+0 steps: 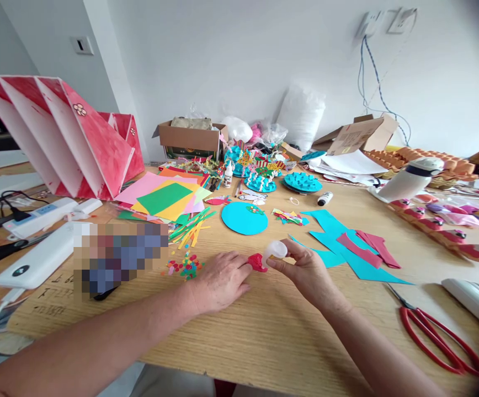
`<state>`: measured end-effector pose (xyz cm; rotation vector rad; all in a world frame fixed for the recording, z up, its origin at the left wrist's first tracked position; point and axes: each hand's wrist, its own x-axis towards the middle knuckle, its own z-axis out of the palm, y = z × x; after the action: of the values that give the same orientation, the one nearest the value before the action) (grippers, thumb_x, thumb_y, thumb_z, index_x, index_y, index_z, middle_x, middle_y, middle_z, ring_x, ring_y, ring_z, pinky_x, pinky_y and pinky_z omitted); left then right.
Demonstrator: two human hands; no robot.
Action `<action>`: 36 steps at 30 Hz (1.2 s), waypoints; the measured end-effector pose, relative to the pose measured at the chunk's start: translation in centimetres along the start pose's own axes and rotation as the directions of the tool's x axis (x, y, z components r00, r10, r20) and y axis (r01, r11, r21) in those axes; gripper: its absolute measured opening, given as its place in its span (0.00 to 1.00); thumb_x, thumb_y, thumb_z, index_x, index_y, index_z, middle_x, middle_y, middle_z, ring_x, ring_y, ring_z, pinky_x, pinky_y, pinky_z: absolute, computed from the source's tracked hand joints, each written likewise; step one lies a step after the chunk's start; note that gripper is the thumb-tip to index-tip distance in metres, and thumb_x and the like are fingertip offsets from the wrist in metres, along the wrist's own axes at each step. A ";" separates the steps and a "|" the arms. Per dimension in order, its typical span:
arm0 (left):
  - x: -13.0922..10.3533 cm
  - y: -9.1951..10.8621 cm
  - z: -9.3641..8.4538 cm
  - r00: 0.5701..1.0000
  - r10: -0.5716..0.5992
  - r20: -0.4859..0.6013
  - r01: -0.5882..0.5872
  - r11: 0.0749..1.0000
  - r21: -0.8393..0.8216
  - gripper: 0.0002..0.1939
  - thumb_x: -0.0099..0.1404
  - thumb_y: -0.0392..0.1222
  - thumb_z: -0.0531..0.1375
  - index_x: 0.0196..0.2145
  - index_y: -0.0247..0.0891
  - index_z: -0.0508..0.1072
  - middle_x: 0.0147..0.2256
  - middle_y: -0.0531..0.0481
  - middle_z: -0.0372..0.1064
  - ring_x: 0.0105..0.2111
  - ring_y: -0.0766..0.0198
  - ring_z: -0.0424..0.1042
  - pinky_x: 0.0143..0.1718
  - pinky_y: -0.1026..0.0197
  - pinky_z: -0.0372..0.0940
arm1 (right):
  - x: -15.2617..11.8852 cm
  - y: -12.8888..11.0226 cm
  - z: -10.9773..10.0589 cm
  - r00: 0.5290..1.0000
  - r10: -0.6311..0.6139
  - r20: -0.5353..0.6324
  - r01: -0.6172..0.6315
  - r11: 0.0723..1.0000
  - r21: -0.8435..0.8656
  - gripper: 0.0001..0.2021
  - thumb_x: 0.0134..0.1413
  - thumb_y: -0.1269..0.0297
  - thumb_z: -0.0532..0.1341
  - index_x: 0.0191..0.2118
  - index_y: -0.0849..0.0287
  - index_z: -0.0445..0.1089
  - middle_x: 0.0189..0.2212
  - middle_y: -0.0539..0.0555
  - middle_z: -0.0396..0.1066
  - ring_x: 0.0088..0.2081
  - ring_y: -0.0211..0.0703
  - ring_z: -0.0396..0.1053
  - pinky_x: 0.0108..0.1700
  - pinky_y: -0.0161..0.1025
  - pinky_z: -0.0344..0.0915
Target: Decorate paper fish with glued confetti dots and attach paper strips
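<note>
My right hand (303, 271) pinches a small translucent white bottle (275, 252), tilted with its round bottom toward me. Its nozzle end is hidden. Just left of the bottle lies a small, bright red paper piece (257, 263). The fingers of my left hand (224, 281) are closed at the left edge of this piece, low over the table. Beyond both hands rests a blue paper disc (239, 218) with a small green, dotted shape near its upper edge. Left of my left hand is a scatter of coloured paper dots (186, 266).
Blue paper offcuts (347, 253) and red-handled scissors (434, 336) lie to the right. Coloured sheets (163, 198) and paper strips (192, 226) are at left, near a white power bank (36, 262). Decorated blue discs (301, 182) and a cardboard box (192, 138) stand farther back.
</note>
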<state>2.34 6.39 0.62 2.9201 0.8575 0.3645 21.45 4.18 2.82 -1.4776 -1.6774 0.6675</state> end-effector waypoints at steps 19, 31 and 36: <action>0.0 -0.1 0.2 1.000 0.007 -0.005 -0.007 1.000 0.008 0.14 0.58 0.41 0.57 0.42 0.36 0.63 0.41 0.47 0.63 0.43 0.58 0.61 0.44 0.55 0.59 | 0.0 0.1 0.0 1.000 0.011 0.018 -0.011 1.000 -0.005 0.09 0.41 0.57 0.61 0.26 0.58 0.64 0.23 0.47 0.64 0.29 0.38 0.61 0.33 0.35 0.58; 0.0 -0.1 0.3 1.000 0.011 -0.007 -0.011 1.000 0.011 0.12 0.57 0.41 0.58 0.39 0.36 0.64 0.40 0.47 0.63 0.42 0.58 0.62 0.44 0.55 0.59 | 0.2 0.8 -0.2 1.000 0.010 0.011 -0.010 1.000 0.006 0.10 0.41 0.56 0.61 0.25 0.57 0.63 0.24 0.48 0.65 0.29 0.39 0.62 0.33 0.35 0.59; 0.1 -0.1 0.3 1.000 0.011 -0.015 -0.010 0.999 0.037 0.13 0.57 0.42 0.58 0.40 0.36 0.64 0.40 0.47 0.63 0.42 0.58 0.61 0.44 0.55 0.59 | 0.9 1.2 0.0 1.000 0.014 0.004 -0.014 1.000 0.005 0.10 0.41 0.56 0.61 0.26 0.57 0.64 0.23 0.48 0.65 0.29 0.38 0.62 0.33 0.35 0.59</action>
<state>2.43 6.47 0.29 2.9600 0.8606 0.3758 22.10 5.32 2.02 -1.4870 -1.6682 0.6823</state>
